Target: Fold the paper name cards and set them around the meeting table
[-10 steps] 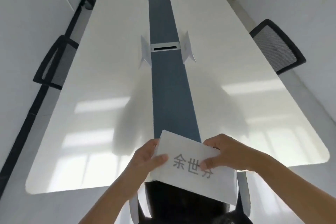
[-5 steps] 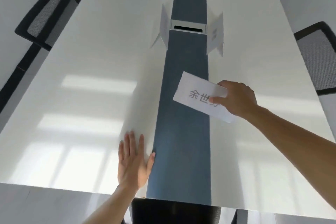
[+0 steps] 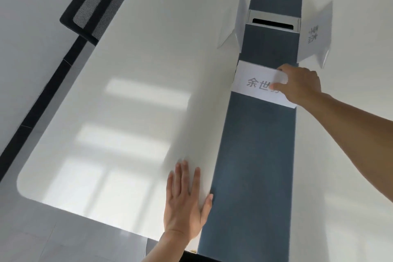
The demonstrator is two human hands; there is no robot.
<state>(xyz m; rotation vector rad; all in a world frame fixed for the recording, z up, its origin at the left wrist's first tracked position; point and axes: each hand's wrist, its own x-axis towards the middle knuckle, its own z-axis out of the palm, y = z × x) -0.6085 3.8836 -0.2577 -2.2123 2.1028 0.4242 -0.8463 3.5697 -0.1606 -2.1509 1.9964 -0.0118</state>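
My right hand (image 3: 301, 85) grips a white folded name card (image 3: 254, 82) with grey printed characters, holding it on the blue centre strip (image 3: 253, 166) of the long white meeting table (image 3: 138, 91). The thumb covers the card's last character. My left hand (image 3: 186, 200) lies flat and spread on the white tabletop near the near edge, beside the strip, holding nothing. Two folded name cards stand further along: one left of the strip (image 3: 236, 21), one right of it (image 3: 316, 34).
A silver cable box (image 3: 274, 21) with a dark slot sits in the strip between the two standing cards. A black mesh chair (image 3: 95, 4) stands at the table's left side. Grey floor shows left of and below the table's rounded corner.
The left hand let go of the card and pressed flat on the table. My right hand carried the card forward along the strip, down onto it just before the cable box.
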